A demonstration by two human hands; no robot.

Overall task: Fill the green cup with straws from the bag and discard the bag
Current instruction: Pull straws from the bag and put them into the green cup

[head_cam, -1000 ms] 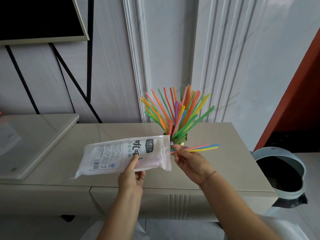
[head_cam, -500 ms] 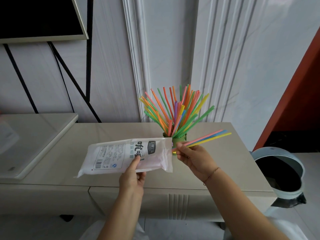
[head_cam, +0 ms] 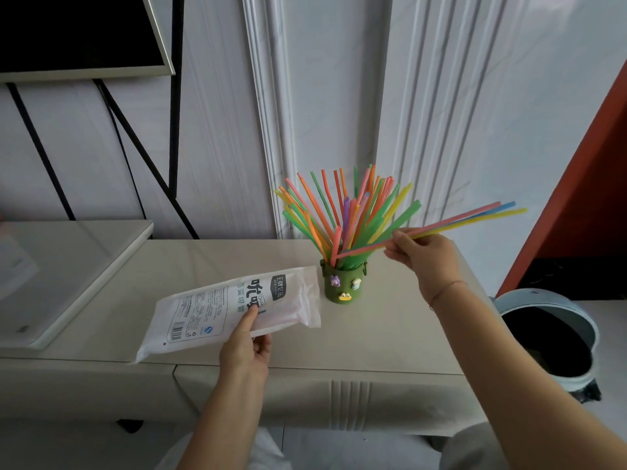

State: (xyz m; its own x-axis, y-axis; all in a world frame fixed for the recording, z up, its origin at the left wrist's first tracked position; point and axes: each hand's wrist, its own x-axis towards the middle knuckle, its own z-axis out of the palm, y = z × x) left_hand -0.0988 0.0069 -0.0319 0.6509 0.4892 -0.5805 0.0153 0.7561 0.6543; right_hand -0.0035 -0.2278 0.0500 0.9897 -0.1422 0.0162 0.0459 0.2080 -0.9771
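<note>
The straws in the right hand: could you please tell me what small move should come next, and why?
Probably tilt the right hand up and slide its few straws down into the green cup: their low ends already sit at the cup's mouth, while the straws lean far to the right.

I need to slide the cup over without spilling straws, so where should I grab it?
Take the cup round its green wall below the rim, coming from the front right. The straws fan out wide above the rim, and the bag is held close on its left, so low and right looks clearest.
</note>
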